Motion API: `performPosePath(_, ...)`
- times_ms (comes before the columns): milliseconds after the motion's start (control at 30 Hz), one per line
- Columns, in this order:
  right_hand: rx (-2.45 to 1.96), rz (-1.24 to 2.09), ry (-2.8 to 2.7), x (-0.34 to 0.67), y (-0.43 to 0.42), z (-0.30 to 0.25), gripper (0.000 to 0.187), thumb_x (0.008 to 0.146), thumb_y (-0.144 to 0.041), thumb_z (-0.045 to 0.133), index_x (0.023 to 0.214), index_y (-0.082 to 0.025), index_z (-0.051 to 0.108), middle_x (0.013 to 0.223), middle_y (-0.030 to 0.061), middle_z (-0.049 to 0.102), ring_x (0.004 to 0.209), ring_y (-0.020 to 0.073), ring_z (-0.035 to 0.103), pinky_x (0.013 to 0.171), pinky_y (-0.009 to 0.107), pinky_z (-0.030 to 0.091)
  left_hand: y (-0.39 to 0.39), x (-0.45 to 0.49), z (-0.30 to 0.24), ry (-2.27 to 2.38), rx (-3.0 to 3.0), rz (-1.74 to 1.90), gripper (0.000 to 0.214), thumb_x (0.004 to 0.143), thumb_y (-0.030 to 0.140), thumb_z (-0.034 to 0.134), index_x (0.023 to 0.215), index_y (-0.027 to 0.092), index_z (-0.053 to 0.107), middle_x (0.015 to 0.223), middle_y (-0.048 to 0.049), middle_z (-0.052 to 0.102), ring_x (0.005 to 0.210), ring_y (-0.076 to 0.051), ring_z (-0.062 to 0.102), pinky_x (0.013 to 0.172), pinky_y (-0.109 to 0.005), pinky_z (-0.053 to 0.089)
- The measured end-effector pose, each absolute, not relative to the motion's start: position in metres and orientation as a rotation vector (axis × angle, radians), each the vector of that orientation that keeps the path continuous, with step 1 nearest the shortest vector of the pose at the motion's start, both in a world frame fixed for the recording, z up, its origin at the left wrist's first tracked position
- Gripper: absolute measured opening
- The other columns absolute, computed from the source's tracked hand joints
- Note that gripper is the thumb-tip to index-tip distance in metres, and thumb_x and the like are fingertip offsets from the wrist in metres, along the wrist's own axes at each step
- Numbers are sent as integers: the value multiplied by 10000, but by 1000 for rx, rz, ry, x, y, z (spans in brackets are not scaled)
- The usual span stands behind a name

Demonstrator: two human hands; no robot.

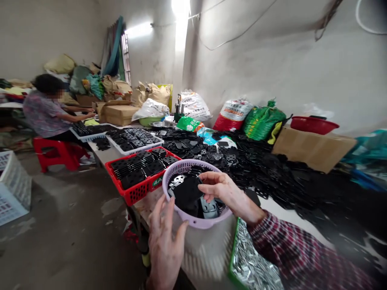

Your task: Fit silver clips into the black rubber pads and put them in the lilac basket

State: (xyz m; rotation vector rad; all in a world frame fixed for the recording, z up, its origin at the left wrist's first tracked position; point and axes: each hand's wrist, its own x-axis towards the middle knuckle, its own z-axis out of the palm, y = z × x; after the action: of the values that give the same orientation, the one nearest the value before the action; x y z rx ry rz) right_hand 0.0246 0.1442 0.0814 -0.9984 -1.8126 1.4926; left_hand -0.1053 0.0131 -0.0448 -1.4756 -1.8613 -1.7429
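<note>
Inside the basket [169, 171], straight ahead, the black plate [186, 192] sits under the right hand [223, 191], which pinches its right edge; the left hand [165, 241] lies spread against the near wall.

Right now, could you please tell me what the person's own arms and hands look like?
Both hands are bare, and no gloves, rings or watch show. The right hand has a long sleeve in a red, dark and pale check, with its cuff at the wrist. The left hand shows no sleeve, and its wrist is cut off by the bottom edge.
</note>
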Motion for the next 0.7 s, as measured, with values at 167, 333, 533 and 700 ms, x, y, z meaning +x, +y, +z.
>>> performPosePath(167,-929,1556,-1951,10,113,94,527,744,-127,639,1265,-162,568,671,-48,593,485,106,563,452,184,489,31,-119,-37,-1727,-1634,-1542,679,893,50,468,1504,311,329,1481,-73,485,1335,-236,467,1107,-402,396)
performPosePath(333,-681,1413,-2273,6,121,104,346,961,-306,513,1251,-158,630,703,-4,610,504,116,577,468,195,490,39,-129,-33,-1808,-1681,-1967,522,914,93,454,1406,258,503,1380,-35,620,1260,-184,568,1067,-298,437)
performPosePath(533,-148,567,-2556,-6,149,110,334,882,-22,580,1106,-221,728,1131,52,634,1006,191,627,892,282,504,50,-142,-12,-2043,-1655,-2412,403,927,419,545,1268,228,642,1250,-59,708,1151,-235,644,1044,-355,460)
performPosePath(700,-160,325,-2669,-19,172,116,233,879,-29,668,1002,-205,759,1002,27,676,911,169,654,827,236,500,57,-151,-15,-2045,-1617,-2326,495,902,403,591,1375,269,539,1380,-45,621,1230,-222,586,1072,-352,427)
